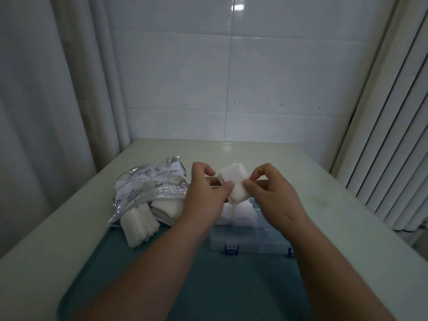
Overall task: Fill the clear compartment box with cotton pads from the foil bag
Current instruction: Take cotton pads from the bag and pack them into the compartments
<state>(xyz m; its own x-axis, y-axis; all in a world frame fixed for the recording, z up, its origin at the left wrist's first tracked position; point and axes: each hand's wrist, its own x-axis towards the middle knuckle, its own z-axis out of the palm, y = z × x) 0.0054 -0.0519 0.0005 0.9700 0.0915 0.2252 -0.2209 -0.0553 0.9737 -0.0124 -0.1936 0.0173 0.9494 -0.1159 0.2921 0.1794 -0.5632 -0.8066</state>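
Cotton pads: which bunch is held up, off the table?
The stack pinched between left hand and right hand, above the clear compartment box. Spilled pads lie at the foil bag mouth; boxed pads sit in a compartment.

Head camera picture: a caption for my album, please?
Left hand and right hand hold cotton pads above the clear compartment box.

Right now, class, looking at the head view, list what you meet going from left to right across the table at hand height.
foil bag → left hand → cotton pads, pinched by both hands → right hand. The clear box lies beneath the hands, so it is left out.
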